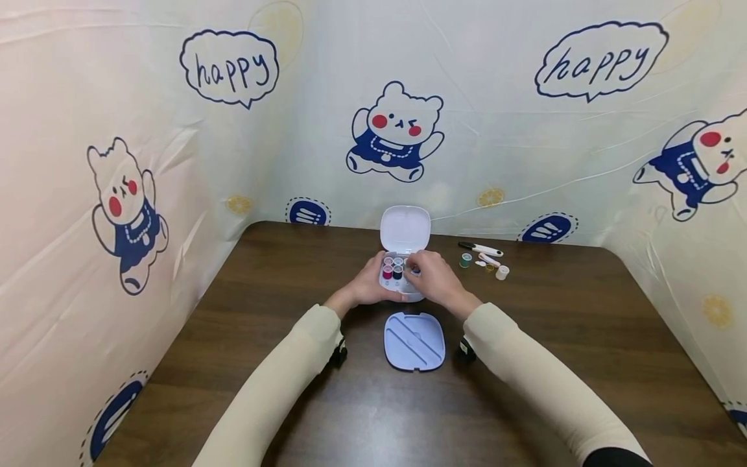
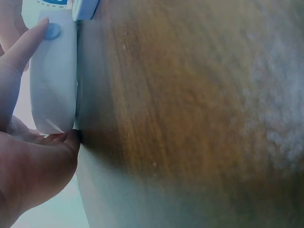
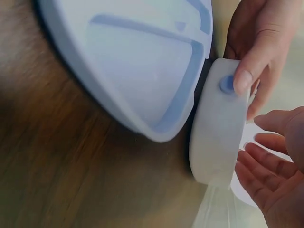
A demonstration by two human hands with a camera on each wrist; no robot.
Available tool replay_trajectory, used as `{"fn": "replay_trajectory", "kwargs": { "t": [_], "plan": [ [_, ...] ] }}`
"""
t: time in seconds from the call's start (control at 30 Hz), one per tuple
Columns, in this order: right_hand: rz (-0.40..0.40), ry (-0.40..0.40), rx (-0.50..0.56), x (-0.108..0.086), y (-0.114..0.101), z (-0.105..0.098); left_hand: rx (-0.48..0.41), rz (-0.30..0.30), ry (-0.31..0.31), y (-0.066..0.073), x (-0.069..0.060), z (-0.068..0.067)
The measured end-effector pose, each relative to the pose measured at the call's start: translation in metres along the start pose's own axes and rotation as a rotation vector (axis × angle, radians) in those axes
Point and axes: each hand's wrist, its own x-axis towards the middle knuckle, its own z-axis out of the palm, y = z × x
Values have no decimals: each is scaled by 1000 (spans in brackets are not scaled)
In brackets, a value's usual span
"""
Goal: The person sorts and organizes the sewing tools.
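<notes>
A small white sewing box (image 1: 412,298) stands with its lid (image 1: 405,228) raised at the back. Inside sit several thread spools, among them a magenta spool (image 1: 388,273) and a black spool (image 1: 398,272). My left hand (image 1: 369,280) grips the box's left side, its thumb along the front beside the blue button (image 2: 53,31). Over the right half of the box is my right hand (image 1: 434,275), fingers bent down among the spools; whether they pinch one is hidden. In the right wrist view, the right hand's fingertips (image 3: 243,161) reach the box's top edge.
A light blue divided tray (image 1: 414,342) lies in front of the box. To the box's right are a green spool (image 1: 465,260), a white spool (image 1: 502,272), a black-and-white tool (image 1: 481,249) and other small items. A printed cloth hangs behind the table (image 1: 280,272).
</notes>
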Motion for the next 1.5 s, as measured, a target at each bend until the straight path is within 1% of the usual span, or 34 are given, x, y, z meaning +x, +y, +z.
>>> {"fn": "replay_trajectory", "kwargs": {
  "t": [0.2, 0.33, 0.57, 0.73, 0.87, 1.0, 1.1, 1.33, 1.5],
  "plan": [
    [12, -17, -4, -9, 5, -9, -6, 20, 8, 0, 1, -1],
    [20, -9, -9, -14, 10, -13, 9, 7, 13, 1, 1, -1],
    [25, 16, 2, -24, 25, -15, 55, -15, 8, -6, 4, 2],
    [24, 21, -12, -30, 37, -17, 32, -24, 11, -2, 1, 0],
    [28, 28, -17, -35, 45, -20, 35, -38, 13, -1, 1, 0],
    [57, 38, -14, -40, 56, -21, 44, -43, 14, -1, 2, 0],
    [94, 50, -9, -43, 64, -21, 46, -44, 14, -1, 2, 0],
    [141, 135, 9, -50, 79, -25, 36, -43, 9, 2, 0, -1],
    [200, 180, 13, -50, 90, -24, 33, -47, 10, 1, 0, -1]
  ]
}}
